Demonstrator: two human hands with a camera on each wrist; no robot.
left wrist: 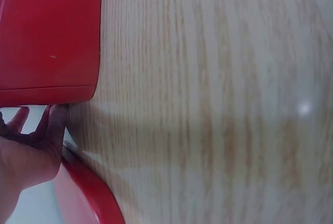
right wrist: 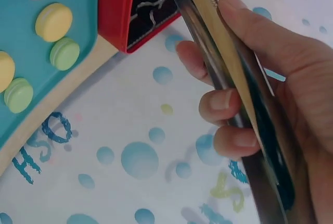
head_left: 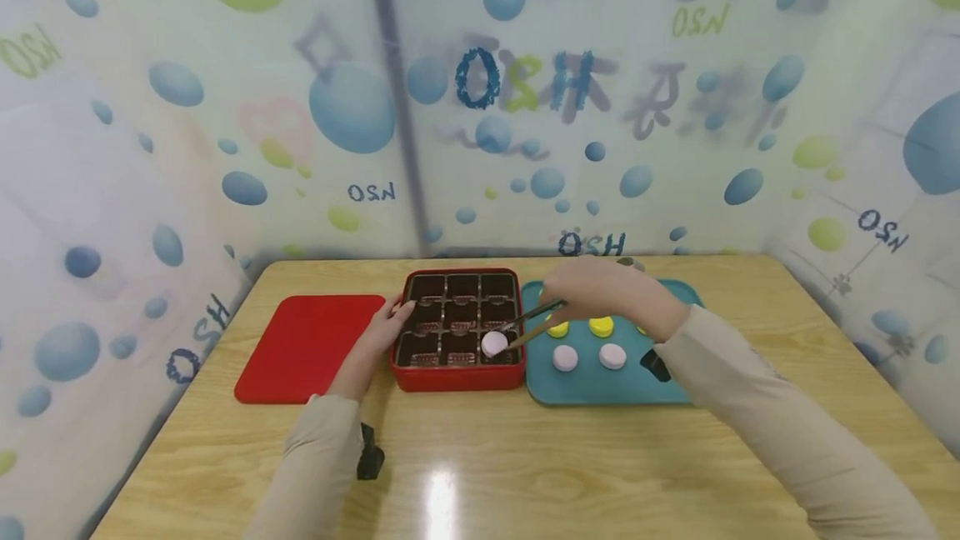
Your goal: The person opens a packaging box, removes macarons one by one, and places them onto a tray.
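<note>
My right hand (head_left: 600, 288) holds metal tongs (right wrist: 229, 60), with fingers and thumb wrapped around both arms. Between the tong tips is a pale pink macaron (head_left: 494, 344), at the front right compartment of a red box (head_left: 459, 379). That box has a dark brown divided insert (head_left: 426, 285); its other compartments show no macarons. At the box's left side, my left hand (head_left: 384, 327) grips the wall, thumb by the rim and fingers along the outside. The left wrist view shows those fingers (left wrist: 56, 122) against the box.
Right of the box, a teal tray (head_left: 600, 392) carries two pink macarons (head_left: 612, 356), a row of yellow ones (head_left: 601, 327) and green ones (right wrist: 65, 53), partly hidden by my right arm. A flat red lid (head_left: 311, 348) lies to the left. A printed curtain (head_left: 480, 173) hangs behind the wooden table (head_left: 525, 473).
</note>
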